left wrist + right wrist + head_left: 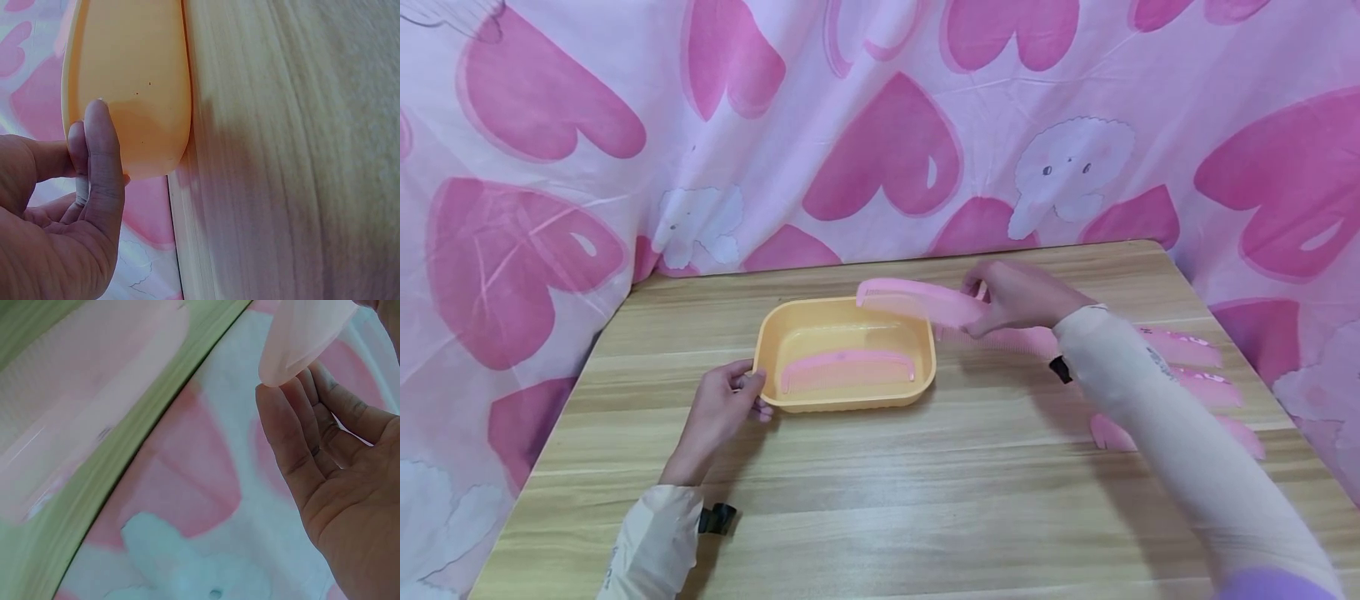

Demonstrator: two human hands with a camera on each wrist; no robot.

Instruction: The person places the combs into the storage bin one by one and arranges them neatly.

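Note:
My right hand (1026,296) pinches one end of a pink comb (917,300), whose far end hangs over the back right rim of a yellow plastic basin (846,406). In the right wrist view the same hand (331,444) has its fingertips against the comb's edge (300,344). Inside the basin lies another pink comb (850,362). My left hand (722,412) grips the basin's left rim, thumb on top. The left wrist view shows that hand (81,187) at the basin's outer wall (144,94).
Under and beside my right hand a pink comb (1026,340) lies on the wooden table (880,500). Several more pink combs (1210,387) lie at the right, partly hidden by my right forearm. A heart-patterned curtain (880,150) hangs behind the table.

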